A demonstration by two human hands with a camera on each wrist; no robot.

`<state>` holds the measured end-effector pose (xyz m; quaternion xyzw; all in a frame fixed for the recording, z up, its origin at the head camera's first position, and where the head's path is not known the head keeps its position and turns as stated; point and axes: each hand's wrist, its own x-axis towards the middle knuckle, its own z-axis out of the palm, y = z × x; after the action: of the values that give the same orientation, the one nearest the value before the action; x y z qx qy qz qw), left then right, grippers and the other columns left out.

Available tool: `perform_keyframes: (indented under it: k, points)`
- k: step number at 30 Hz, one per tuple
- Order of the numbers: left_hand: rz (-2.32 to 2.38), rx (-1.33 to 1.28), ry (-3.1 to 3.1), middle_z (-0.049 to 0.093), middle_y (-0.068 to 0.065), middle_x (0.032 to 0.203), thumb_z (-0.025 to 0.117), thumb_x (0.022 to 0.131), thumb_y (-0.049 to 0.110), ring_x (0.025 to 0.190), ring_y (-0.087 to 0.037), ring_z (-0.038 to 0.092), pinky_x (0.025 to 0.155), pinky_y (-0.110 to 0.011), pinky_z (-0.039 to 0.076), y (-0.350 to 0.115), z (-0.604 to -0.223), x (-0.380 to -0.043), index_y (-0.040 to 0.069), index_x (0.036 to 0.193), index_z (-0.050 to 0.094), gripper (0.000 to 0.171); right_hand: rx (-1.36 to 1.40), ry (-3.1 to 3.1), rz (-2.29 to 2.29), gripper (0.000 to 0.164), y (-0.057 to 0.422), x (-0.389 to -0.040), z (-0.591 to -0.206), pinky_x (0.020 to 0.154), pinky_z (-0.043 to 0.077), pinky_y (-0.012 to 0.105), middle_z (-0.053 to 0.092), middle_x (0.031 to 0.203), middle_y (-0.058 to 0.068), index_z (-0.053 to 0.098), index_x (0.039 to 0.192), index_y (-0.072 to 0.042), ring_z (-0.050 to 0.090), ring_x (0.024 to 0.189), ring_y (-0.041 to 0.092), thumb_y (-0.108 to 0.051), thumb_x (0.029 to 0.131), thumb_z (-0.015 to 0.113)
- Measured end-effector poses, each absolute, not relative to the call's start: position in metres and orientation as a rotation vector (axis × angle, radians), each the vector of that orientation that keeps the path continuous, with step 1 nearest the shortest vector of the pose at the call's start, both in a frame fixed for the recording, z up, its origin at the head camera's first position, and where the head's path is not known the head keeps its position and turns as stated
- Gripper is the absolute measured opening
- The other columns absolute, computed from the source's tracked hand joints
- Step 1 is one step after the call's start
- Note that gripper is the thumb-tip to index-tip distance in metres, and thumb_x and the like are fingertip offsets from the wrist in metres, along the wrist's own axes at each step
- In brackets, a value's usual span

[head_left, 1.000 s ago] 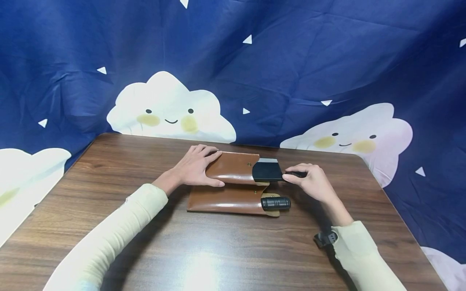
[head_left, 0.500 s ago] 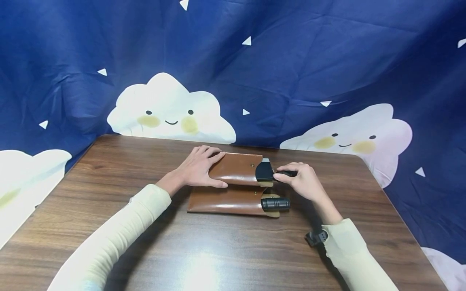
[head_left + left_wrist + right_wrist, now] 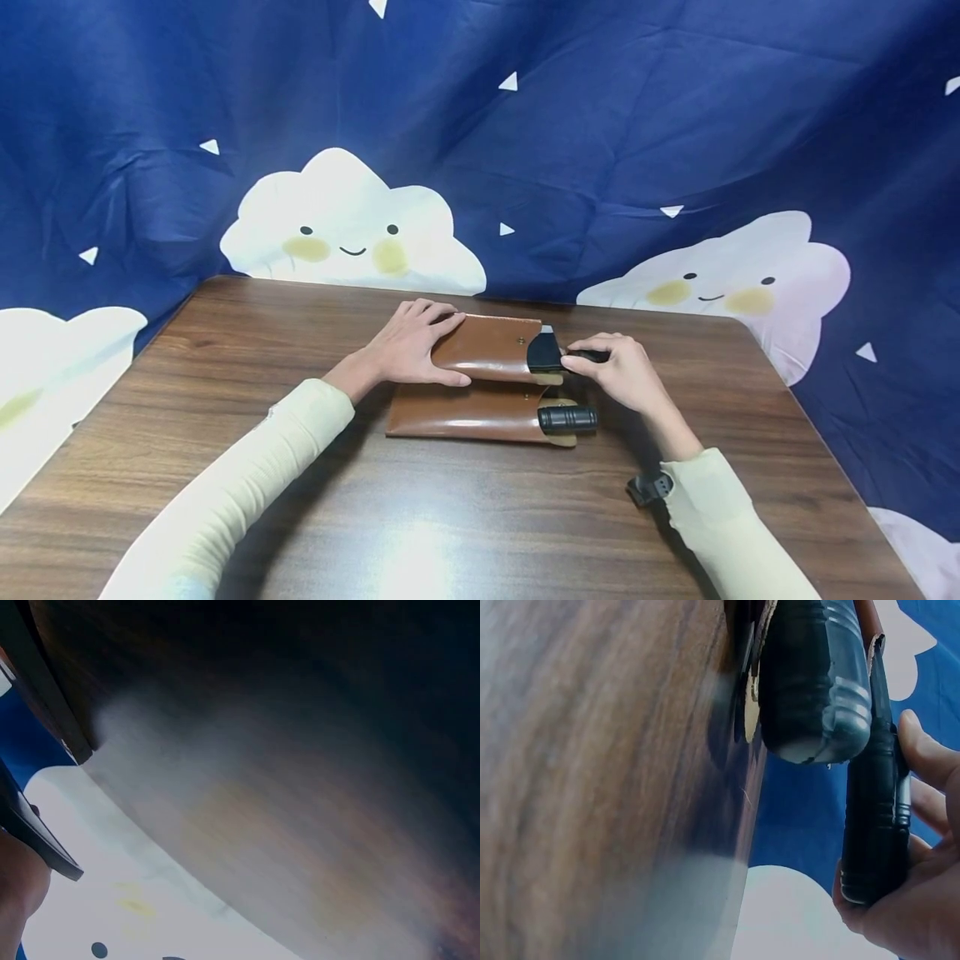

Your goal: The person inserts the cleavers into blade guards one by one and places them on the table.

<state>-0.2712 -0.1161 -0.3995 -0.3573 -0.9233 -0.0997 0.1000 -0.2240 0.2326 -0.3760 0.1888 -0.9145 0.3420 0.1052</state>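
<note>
Two brown leather sheaths lie one behind the other, open ends to the right. My left hand [image 3: 411, 346] grips the far sheath [image 3: 487, 346], thumb along its near edge and fingers over its far edge. From that sheath's mouth shows part of a black cleaver blade [image 3: 544, 352] with a pale edge. My right hand [image 3: 618, 371] holds the cleaver's black handle [image 3: 874, 825], thumb on one side and fingers round the other in the right wrist view. The near sheath [image 3: 461, 412] bears another ribbed black handle [image 3: 567, 419] sticking out.
The sheaths lie on a brown wood-grain table [image 3: 480, 517] with rounded far corners. Behind it hangs a blue curtain [image 3: 555, 150] with white clouds. A black watch [image 3: 649, 489] is on the right wrist. The left wrist view is mostly dark and blurred.
My right hand has moved left, and the cleaver blade has slid deeper into the far sheath. That sheath and my left hand have shifted slightly right; over the last half second hardly anything moves.
</note>
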Motion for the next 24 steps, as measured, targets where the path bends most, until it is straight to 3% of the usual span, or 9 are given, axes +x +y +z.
perform_keyframes:
  k: [24]
  points:
    - [-0.253,-1.004,-2.722,0.048,-0.009,0.147,0.058,0.072,0.086,0.131,-0.033,0.040,0.106,-0.053,0.028,-0.113,-0.394,-0.274,0.009,0.150,0.051,0.110,0.508,-2.546,0.979,0.026,0.211,-0.223,-0.381,0.088,0.047,0.046,0.075,0.102,0.013,0.079,0.102,0.000,0.064,0.100,0.034,-0.019,0.084,0.084]
